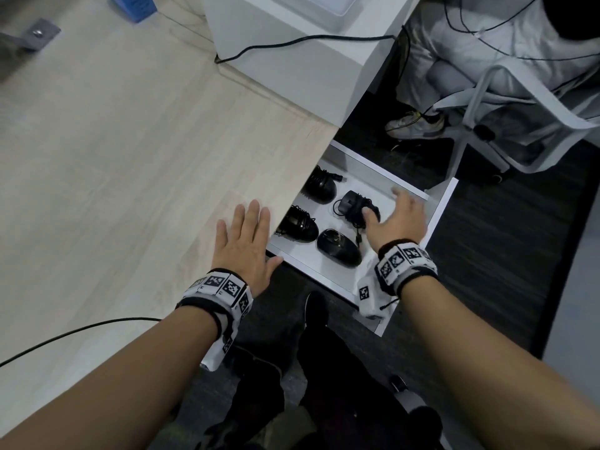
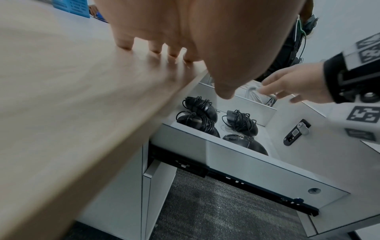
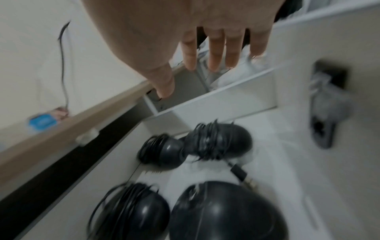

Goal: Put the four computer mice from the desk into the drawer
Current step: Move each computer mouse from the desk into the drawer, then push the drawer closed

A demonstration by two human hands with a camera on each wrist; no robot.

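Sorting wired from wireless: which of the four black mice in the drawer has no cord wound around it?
The smooth black mouse at the front of the white drawer, nearest the person. The other three are wrapped in their black cables.

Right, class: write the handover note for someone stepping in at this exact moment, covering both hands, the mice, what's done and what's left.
Left hand: open, flat on the desk edge.
Right hand: open, over the open drawer, holding nothing.
Mice: four black mice in the drawer, three cord-wrapped, one without a wrapped cord nearest the front.
Done: all four are in; none visible on the desk.
Left: probably withdraw the right hand; closing the drawer is optional.
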